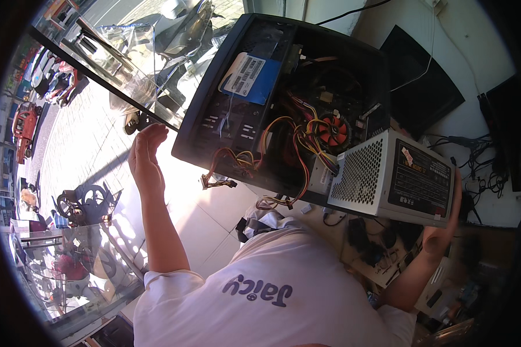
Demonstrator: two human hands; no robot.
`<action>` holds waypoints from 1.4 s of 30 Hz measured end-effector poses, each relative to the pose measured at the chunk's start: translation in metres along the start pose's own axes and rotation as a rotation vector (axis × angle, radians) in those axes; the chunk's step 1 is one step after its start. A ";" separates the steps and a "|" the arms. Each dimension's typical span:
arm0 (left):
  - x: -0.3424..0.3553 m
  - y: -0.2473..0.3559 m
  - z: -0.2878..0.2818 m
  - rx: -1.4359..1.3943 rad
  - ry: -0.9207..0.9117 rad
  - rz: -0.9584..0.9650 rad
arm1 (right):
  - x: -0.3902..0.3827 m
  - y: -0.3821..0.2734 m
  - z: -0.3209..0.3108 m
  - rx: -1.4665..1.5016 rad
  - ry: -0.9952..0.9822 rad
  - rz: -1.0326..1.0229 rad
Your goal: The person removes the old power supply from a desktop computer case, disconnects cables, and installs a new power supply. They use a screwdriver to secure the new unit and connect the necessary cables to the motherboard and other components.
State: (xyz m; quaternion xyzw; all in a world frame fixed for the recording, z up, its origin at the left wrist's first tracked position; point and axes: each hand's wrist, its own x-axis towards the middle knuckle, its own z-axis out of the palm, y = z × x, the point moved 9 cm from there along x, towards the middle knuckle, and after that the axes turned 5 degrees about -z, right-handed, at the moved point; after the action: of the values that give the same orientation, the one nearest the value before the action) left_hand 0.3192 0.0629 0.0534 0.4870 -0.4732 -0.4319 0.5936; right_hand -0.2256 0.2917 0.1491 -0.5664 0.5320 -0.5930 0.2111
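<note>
In front of the person's chest lay an open black computer case [200,110], its inside turned up toward the view. Across the case's lower right corner sat a silver-grey metal power supply [396,179] with a perforated face and a black label, tilted and jutting out past the edge.

To the right of the case, the right hand [455,199] lay against the outer end of the power supply. Its fingers were mostly hidden behind the metal, so whether that grip was closed could not be told. Just left of the case, the left hand [149,151] was raised with its fingers together and its grip open, holding nothing.

Within the case, a bundle of red, yellow and black wires [303,134] ran to the left side of the power supply, beside a round red cooling fan [333,132]. Toward the case's upper left lay a flat blue piece with a white label [246,78]. Over the case's lower edge hung loose wire connectors [219,184].

Right of the case, a flat black panel [425,81] leaned near a pale wall, and farther out lay a tangle of black cables [474,153]. Below the case were pale floor tiles [205,217] and the person's light T-shirt [249,312]. Far left of the case, outdoors, stood a red vehicle [23,130].
</note>
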 end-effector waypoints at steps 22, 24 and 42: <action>-0.018 -0.117 0.010 -0.206 -0.169 -0.278 | -0.033 -0.001 -0.078 -0.060 0.666 0.115; -0.027 -0.120 0.002 -0.162 -0.146 -0.281 | -0.028 -0.008 -0.081 -0.075 0.746 0.117; 0.059 -0.165 0.100 -0.306 -0.506 -0.424 | -0.020 -0.026 -0.079 -0.239 0.395 -0.022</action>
State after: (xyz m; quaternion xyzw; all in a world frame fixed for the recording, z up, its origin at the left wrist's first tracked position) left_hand 0.2226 -0.0371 -0.0928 0.3576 -0.4234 -0.7181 0.4211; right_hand -0.2820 0.3489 0.1794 -0.4661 0.6233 -0.6272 0.0280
